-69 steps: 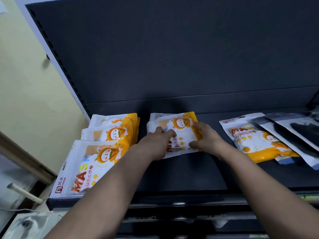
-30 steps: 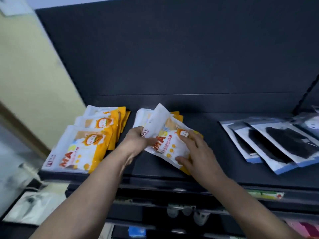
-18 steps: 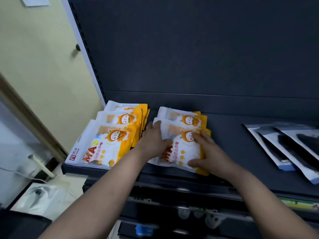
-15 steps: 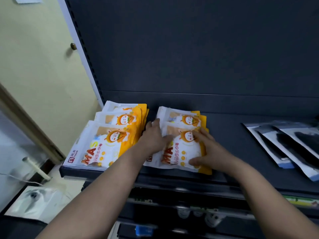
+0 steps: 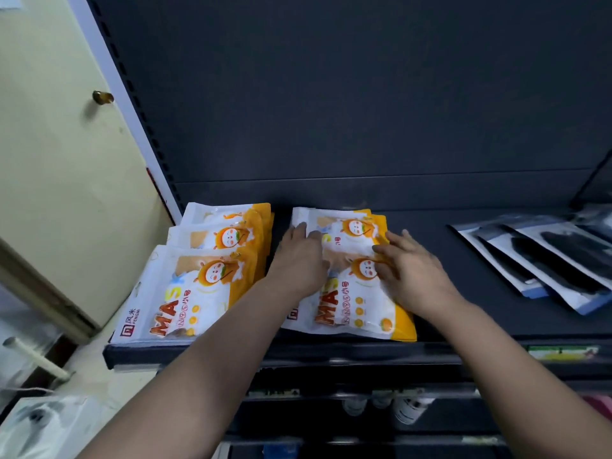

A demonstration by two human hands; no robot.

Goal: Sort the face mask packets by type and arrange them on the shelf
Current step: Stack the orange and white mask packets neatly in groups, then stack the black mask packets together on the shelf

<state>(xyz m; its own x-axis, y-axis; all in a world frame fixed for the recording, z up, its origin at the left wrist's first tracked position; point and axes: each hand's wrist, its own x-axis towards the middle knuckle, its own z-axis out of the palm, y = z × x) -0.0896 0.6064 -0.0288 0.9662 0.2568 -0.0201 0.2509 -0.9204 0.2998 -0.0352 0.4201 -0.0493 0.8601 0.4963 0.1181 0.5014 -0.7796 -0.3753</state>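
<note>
Two piles of orange-and-white cartoon mask packets lie on the dark shelf (image 5: 463, 332). The left pile (image 5: 195, 286) holds three overlapping packets at the shelf's left end. The middle pile has a front packet (image 5: 351, 306) overlapping a rear packet (image 5: 344, 226). My left hand (image 5: 298, 263) rests flat on the middle pile's left edge, its fingers reaching the rear packet. My right hand (image 5: 410, 270) lies flat with fingers spread on the front packet's right side. Several clear packets of black masks (image 5: 543, 263) lie fanned out at the right.
A cream door (image 5: 59, 160) with a brass knob (image 5: 102, 97) stands left of the shelf unit. The dark back panel (image 5: 331, 94) rises behind the packets. Lower shelves hold small bottles (image 5: 407, 409) and labels. A white stick (image 5: 33, 356) pokes out at lower left.
The orange packet from the right pile has been carried over and laid on the middle pile. Both hands have since flattened on it and slid slightly toward the back.
</note>
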